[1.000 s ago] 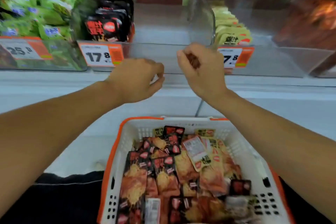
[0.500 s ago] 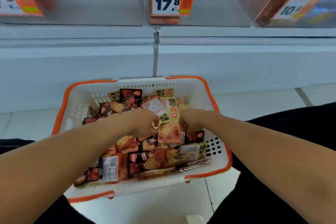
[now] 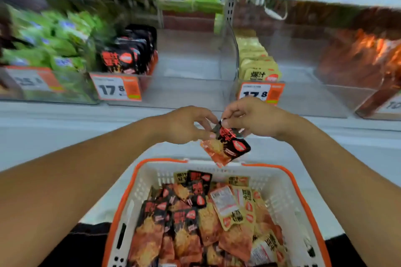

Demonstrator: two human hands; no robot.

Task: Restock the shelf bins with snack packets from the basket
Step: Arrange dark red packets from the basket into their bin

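2 hands meet above the far rim of the white basket (image 3: pixel 143 182): the right hand (image 3: pixel 256 118) pinches the top edge of a black-and-red snack packet (image 3: pixel 227 147), which hangs tilted, while the left hand (image 3: pixel 184 124) touches its upper corner with curled fingertips. Behind them, the clear shelf bin (image 3: pixel 195 84) holds black packets (image 3: pixel 128 54) at its left side, above a 17.8 price tag (image 3: pixel 116 89).

One basket (image 3: pixel 138 182), two hands, two price tags reading 17.8, perhaps four bins.
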